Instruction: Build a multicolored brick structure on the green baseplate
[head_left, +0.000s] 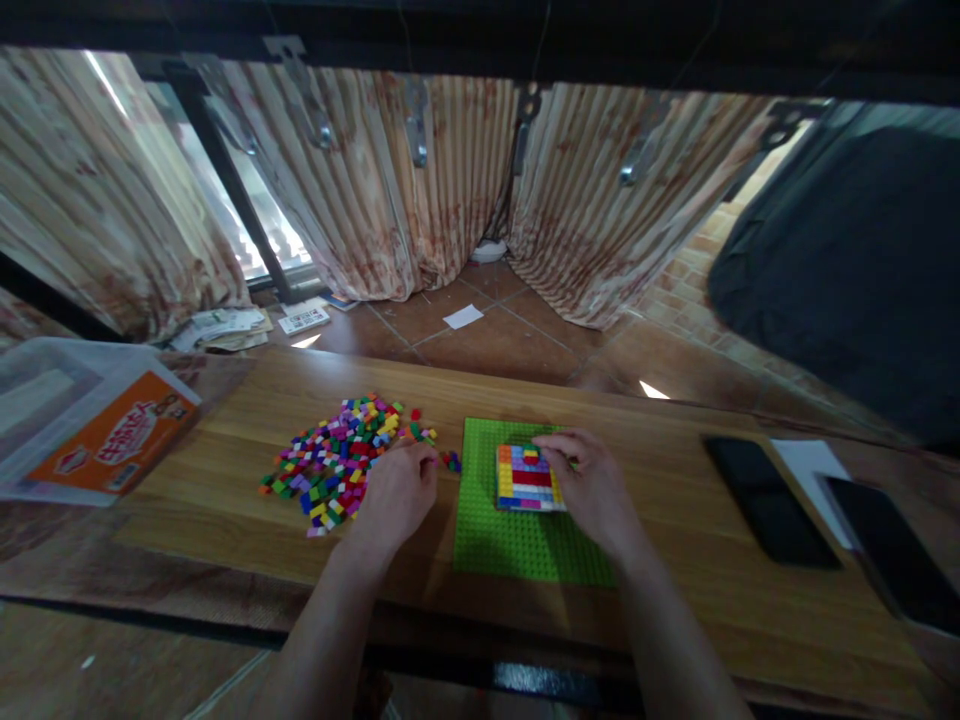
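Observation:
A square build of stacked toy bricks (pixel 530 478), with rows of yellow, blue, red, white and purple, sits on a green studded baseplate (pixel 480 540). My right hand (pixel 592 490) is closed at its back right corner, with fingertips and thumb touching the build. A small red brick and some green show on top near those fingertips. To the left, my left hand (pixel 397 492) has its fingers curled and pinched over the right edge of a loose pile of small bricks (pixel 330 460). Whatever sits between those fingertips is too small to make out.
The wooden table (pixel 660 500) holds a dark phone-like slab (pixel 769 500) on the right. Beyond it are white paper (pixel 814 475) and a second dark slab (pixel 892 550). A clear plastic box (pixel 37 370) with an orange label stands at the far left. Striped curtains hang behind.

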